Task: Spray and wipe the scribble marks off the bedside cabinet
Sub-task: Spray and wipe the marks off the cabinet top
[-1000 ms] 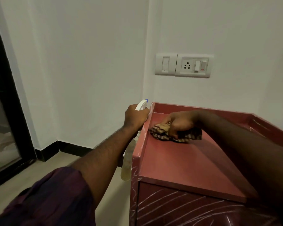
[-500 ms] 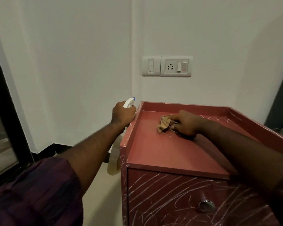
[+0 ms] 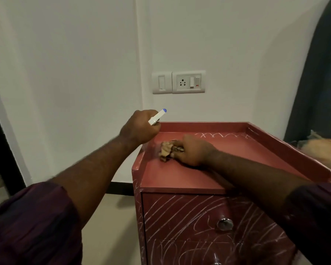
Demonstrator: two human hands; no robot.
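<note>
The red bedside cabinet (image 3: 180,180) stands against the white wall. White scribble marks (image 3: 220,135) run along the back of its top, and many more cover the drawer fronts (image 3: 180,217). My right hand (image 3: 193,151) presses a crumpled brown cloth (image 3: 166,149) onto the top near its left rim. My left hand (image 3: 139,127) grips a spray bottle at the cabinet's back left corner; only its white nozzle head (image 3: 158,116) with a blue tip shows, pointing up and right, and the bottle body is hidden behind my hand and arm.
A switch and socket plate (image 3: 179,82) is on the wall above the cabinet. A dark curtain (image 3: 321,73) hangs at the right, with an orange and pale object (image 3: 321,150) beside the cabinet's right rim. A dark door frame (image 3: 0,142) stands at the left over a beige floor (image 3: 113,226).
My left hand has lifted the spray bottle up and over the cabinet's back left corner. My right hand slid the cloth slightly back toward the left part of the top. The view shifted left and down.
</note>
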